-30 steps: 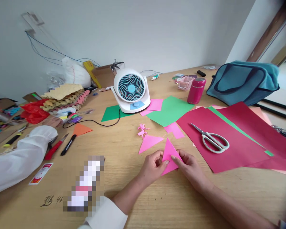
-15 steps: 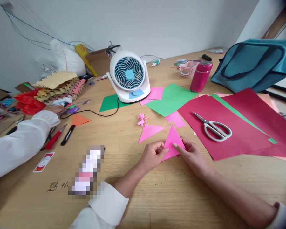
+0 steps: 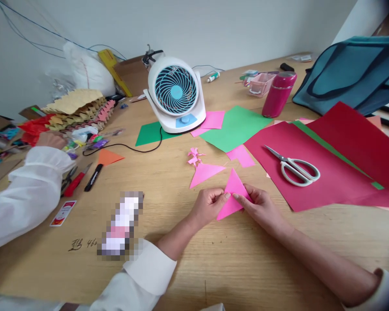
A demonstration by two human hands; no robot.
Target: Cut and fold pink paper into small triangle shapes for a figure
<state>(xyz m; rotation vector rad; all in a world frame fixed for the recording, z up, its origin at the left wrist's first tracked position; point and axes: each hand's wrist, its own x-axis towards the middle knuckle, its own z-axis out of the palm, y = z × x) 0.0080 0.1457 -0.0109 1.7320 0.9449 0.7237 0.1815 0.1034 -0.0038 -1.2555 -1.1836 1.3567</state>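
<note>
A folded pink paper triangle [image 3: 232, 206] is pinched between my two hands above the wooden table, its tip pointing away from me. My left hand [image 3: 208, 207] holds its left edge, thumb on top. On its right edge, my right hand [image 3: 259, 206] grips it with the thumb on the front face; the fingers behind are partly hidden. Just beyond lie another pink triangle [image 3: 205, 173], some small pink cut pieces [image 3: 195, 156] and a pink sheet [image 3: 243, 156]. White-handled scissors [image 3: 296, 169] rest on a dark red sheet [image 3: 278, 149] to the right.
Another person's white sleeve [image 3: 29, 194] reaches in from the left, near a red-handled knife [image 3: 75, 183], a black marker [image 3: 93, 178] and a blurred-out object [image 3: 121, 224]. Behind stand a fan [image 3: 176, 93], a pink bottle [image 3: 279, 95] and a teal bag [image 3: 353, 77]. Green paper [image 3: 236, 129] lies between.
The view has shifted slightly. My left thumb has moved up the triangle, and its lower left corner now shows. The other person's arm has reached farther toward the pile at the left.
</note>
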